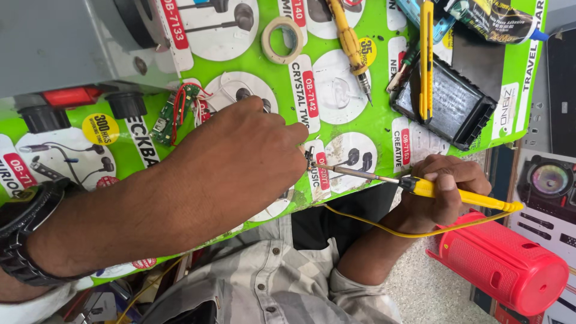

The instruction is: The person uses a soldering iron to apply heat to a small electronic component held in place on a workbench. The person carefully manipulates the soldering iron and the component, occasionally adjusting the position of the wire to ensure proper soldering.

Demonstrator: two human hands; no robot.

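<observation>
The green printed work surface (360, 129) spreads under both hands; the red cylindrical speaker (501, 261) lies just below and right of the right hand's grip; the black ribbed tray (456, 108) sits above that grip, a yellow utility knife (426, 57) laid across it; a second yellow soldering iron (351, 39) and a roll of masking tape (283, 39) lie well above the pinch; the green circuit board (177, 111) with red wires rests up and left of the left hand (240, 159); that hand's fingers are pinched closed on a tiny dark component (309, 157); the right hand (447, 189) is wrapped closed around a yellow soldering iron (462, 193), its tip touching the component at the pinch.
</observation>
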